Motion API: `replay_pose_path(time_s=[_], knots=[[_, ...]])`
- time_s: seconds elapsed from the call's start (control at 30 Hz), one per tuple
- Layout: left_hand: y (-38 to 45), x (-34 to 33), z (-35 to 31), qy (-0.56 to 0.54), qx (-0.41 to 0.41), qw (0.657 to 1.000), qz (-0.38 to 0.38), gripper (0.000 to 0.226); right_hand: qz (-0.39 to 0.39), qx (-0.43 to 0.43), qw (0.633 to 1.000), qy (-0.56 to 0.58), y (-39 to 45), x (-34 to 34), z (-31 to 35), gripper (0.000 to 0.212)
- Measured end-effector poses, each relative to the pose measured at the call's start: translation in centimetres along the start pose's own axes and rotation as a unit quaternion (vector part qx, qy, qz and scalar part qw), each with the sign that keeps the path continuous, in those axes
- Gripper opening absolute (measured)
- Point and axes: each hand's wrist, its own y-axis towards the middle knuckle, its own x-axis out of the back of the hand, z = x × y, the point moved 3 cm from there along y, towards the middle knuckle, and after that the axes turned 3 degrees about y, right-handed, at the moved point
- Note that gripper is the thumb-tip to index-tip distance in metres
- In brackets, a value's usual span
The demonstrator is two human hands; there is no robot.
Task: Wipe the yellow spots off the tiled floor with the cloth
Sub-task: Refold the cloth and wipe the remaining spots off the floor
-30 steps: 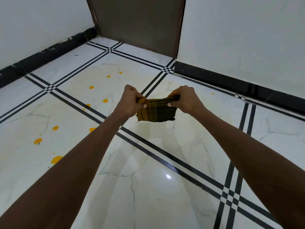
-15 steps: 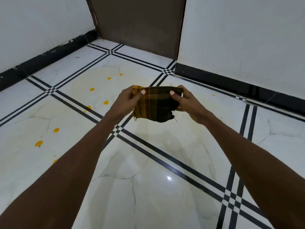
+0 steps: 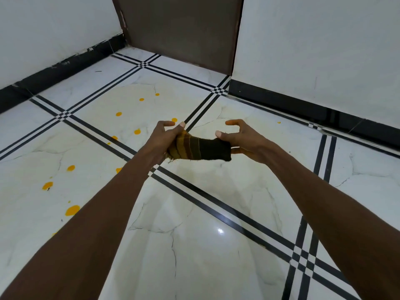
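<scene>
**Cloth held folded above the floor, spots unwiped**

While both arms reached forward at chest line, the folded cloth hung in the air between the two hands, clear of the tiled floor. Left hand gripped the yellow-striped end, thumb pressed on top, index finger curled loose above. Right hand pinched the dark end between thumb and lower fingers; its upper fingers arched free, touching nothing. Yellow spots lay scattered from 8 o'clock to 11 o'clock of the cloth, one small fleck toward 2 o'clock. Brown door stood at 12 o'clock, black skirting along the white walls.
</scene>
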Motion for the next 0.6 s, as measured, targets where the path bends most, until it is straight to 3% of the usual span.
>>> replay_pose_path(time_s=[0.1, 0.2, 0.4, 0.47, 0.6], knots=[[0.1, 0.5, -0.2, 0.007, -0.058, 0.998, 0.036, 0.057, 0.023, 0.041, 0.999, 0.008, -0.1, 0.4, 0.2, 0.069], [-0.3, 0.6, -0.4, 0.048, -0.102, 0.991, 0.069, 0.048, 0.006, 0.088, 0.994, -0.069, 0.0, 0.3, 0.4, 0.056], [-0.4, 0.5, -0.2, 0.059, -0.123, 0.989, 0.06, 0.035, -0.044, 0.138, 0.981, -0.132, 0.3, -0.6, 0.8, 0.039], [-0.5, 0.5, 0.0, 0.046, -0.122, 0.99, 0.051, 0.037, -0.06, 0.153, 0.98, -0.113, 0.3, -0.9, 0.9, 0.033], [-0.5, 0.9, 0.9, -0.011, -0.111, 0.993, 0.027, 0.034, -0.068, 0.141, 0.987, 0.027, 0.2, -1.6, 0.3, 0.022]])
